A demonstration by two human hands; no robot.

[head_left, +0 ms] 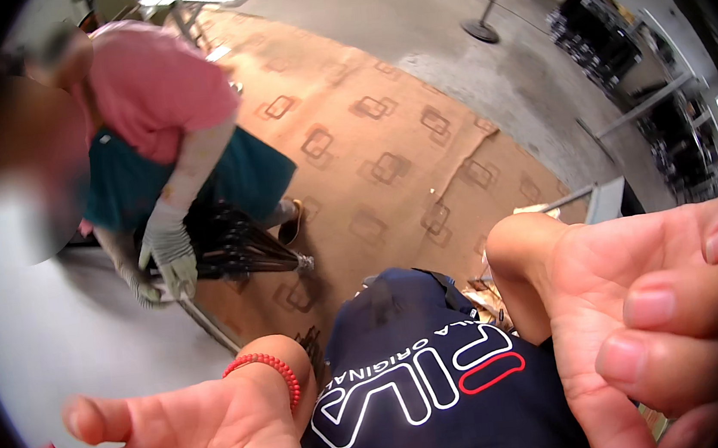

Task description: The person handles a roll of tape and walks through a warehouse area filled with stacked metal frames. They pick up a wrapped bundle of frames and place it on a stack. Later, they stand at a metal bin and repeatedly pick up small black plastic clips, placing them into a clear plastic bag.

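My left hand [198, 442], with a red bead bracelet [271, 366] at its wrist, is raised palm up at the lower left. Its fingers are apart and slightly bent, the palm is bare, and some of it runs past the lower edge. Large at the right side is my right hand [644, 309], its fingers curled in toward the palm. Nothing shows in those fingers, though part of the hand is cut off by the rim. Neither hand touches an object that I can see. Between my forearms is my dark navy shirt [386, 325].
At the left a person in a pink top [160, 88] and gloves [169, 246] bends at a white table [67, 338], beside a bundle of black rods [244, 244]. Patterned brown sheeting [402, 133] covers the floor. Racks of black parts [592, 42] stand at the far right.
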